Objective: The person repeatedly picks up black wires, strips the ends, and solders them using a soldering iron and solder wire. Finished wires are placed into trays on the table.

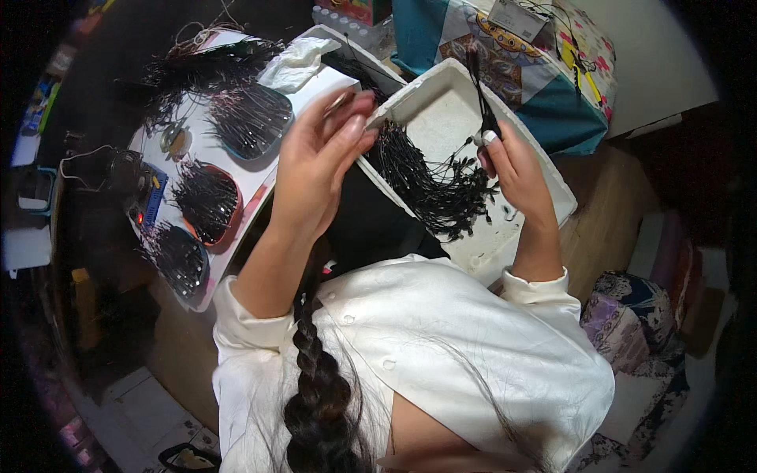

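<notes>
head view | fisheye (left of pair) | facing down | close overhead

1. We saw bright light catch the white shirt [528, 335], leaving glossy highlights.
2. We found the far left dim, its details lost in shadow.
3. We noticed black fisheye vignetting, with bent edges and softness toward the rim.

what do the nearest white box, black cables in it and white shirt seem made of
White box: probably foam, matte, with thick, scuffed walls.
Black cables: likely plastic-coated, faintly glossy, slim and curving.
White shirt: satiny fabric, fibre unclear, sheen on folds.
</notes>
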`<control>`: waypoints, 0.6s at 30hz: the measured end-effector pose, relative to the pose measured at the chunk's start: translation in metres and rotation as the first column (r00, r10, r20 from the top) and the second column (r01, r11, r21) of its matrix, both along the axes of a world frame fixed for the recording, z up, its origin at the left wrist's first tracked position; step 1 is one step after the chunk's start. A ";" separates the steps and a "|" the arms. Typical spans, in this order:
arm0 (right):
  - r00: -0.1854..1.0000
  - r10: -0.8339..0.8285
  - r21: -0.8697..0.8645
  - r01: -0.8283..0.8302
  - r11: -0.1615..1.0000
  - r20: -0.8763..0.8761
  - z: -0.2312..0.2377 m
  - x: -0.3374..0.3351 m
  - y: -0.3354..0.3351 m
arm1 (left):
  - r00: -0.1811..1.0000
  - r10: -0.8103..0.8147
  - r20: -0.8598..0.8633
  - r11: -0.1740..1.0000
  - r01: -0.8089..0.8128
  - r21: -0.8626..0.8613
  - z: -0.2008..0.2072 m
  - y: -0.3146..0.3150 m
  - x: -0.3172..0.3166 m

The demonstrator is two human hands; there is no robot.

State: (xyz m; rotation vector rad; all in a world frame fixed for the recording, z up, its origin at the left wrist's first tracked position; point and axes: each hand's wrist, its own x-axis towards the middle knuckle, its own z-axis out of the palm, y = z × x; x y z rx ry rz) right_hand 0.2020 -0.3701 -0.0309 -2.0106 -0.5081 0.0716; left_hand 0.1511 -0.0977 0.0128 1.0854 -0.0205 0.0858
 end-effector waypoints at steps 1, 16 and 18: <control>0.986 -0.071 -0.065 0.062 0.996 -0.151 -0.031 0.014 -0.008 | 0.982 -0.013 -0.188 0.998 0.024 0.059 -0.023 0.015 -0.007; 0.959 0.278 -0.140 -0.282 0.949 -0.049 -0.058 0.120 0.182 | 0.588 0.674 -0.446 0.661 -0.213 0.719 -0.193 0.145 -0.220; 0.860 0.440 -0.116 -0.425 0.898 0.258 -0.004 0.133 0.242 | 0.447 0.783 -0.432 0.609 -0.414 0.676 -0.204 0.144 -0.218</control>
